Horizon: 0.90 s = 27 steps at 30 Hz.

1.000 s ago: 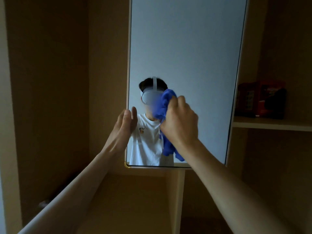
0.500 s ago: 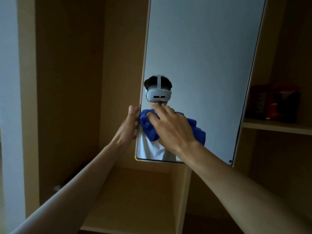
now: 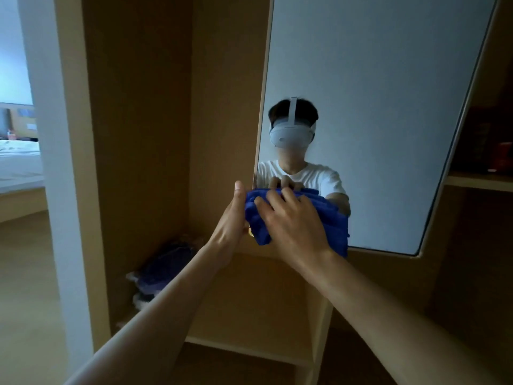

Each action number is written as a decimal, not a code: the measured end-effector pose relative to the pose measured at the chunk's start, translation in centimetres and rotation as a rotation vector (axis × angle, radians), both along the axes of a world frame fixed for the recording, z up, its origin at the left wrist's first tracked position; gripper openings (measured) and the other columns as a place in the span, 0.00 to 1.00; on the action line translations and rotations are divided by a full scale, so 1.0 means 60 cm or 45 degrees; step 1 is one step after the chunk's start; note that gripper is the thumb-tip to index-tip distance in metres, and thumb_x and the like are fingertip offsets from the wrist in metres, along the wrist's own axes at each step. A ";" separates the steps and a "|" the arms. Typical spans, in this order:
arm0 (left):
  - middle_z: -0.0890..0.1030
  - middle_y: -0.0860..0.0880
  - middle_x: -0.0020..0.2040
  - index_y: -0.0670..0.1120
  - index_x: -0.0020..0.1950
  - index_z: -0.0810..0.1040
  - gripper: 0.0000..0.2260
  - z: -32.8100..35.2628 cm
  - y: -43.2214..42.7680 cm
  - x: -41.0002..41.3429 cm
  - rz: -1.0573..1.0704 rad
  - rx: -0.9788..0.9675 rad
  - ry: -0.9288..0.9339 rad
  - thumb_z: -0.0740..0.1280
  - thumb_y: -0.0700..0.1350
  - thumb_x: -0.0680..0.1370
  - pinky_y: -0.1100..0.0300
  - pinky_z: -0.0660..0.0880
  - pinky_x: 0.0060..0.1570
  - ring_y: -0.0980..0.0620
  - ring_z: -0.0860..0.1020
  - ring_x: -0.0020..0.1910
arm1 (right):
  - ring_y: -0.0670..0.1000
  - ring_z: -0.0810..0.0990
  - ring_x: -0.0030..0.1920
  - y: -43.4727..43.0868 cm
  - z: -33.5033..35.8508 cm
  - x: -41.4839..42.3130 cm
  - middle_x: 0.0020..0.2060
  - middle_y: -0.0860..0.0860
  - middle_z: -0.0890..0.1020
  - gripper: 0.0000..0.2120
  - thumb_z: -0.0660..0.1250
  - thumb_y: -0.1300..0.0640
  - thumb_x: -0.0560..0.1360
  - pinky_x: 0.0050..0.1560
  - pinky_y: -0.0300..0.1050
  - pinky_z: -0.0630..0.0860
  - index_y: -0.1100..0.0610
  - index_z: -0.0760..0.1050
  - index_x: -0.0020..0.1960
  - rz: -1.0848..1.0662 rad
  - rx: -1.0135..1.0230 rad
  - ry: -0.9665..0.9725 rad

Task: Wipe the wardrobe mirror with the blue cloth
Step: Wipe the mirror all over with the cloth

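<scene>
Our right grip, fingers curled over the blue cloth, has carried it down to the lower left corner of the mirror. Our left grip, flat, braces that edge. We judge the wipe nearly finished.

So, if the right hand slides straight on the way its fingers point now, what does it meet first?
Probably the left hand, whose thumb stands at the left edge of the mirror. The right hand grips the blue cloth, fingers pointing up-left; depth is unclear.
</scene>
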<state>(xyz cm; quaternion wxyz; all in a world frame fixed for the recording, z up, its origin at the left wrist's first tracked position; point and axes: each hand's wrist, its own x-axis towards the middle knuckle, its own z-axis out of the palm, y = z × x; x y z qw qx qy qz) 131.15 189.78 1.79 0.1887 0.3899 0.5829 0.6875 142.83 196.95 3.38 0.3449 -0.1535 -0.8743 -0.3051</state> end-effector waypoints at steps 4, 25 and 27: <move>0.81 0.62 0.55 0.64 0.56 0.76 0.22 0.007 -0.006 0.003 0.000 -0.012 0.030 0.44 0.67 0.84 0.63 0.73 0.54 0.65 0.79 0.55 | 0.55 0.74 0.53 0.008 -0.054 0.010 0.51 0.52 0.77 0.18 0.71 0.51 0.73 0.47 0.52 0.74 0.54 0.75 0.60 0.000 0.044 -0.165; 0.77 0.56 0.66 0.58 0.72 0.69 0.22 -0.012 0.003 0.016 0.099 -0.043 0.181 0.57 0.66 0.83 0.54 0.73 0.66 0.54 0.76 0.66 | 0.56 0.75 0.50 0.035 -0.076 0.028 0.49 0.51 0.79 0.24 0.78 0.51 0.66 0.45 0.53 0.74 0.53 0.77 0.60 0.019 -0.008 -0.110; 0.77 0.56 0.65 0.56 0.73 0.68 0.17 -0.009 0.005 0.019 0.143 -0.050 0.235 0.59 0.59 0.85 0.64 0.73 0.57 0.58 0.77 0.62 | 0.55 0.74 0.49 0.035 -0.069 0.031 0.48 0.50 0.78 0.18 0.77 0.52 0.69 0.44 0.51 0.74 0.51 0.77 0.56 0.042 0.018 -0.097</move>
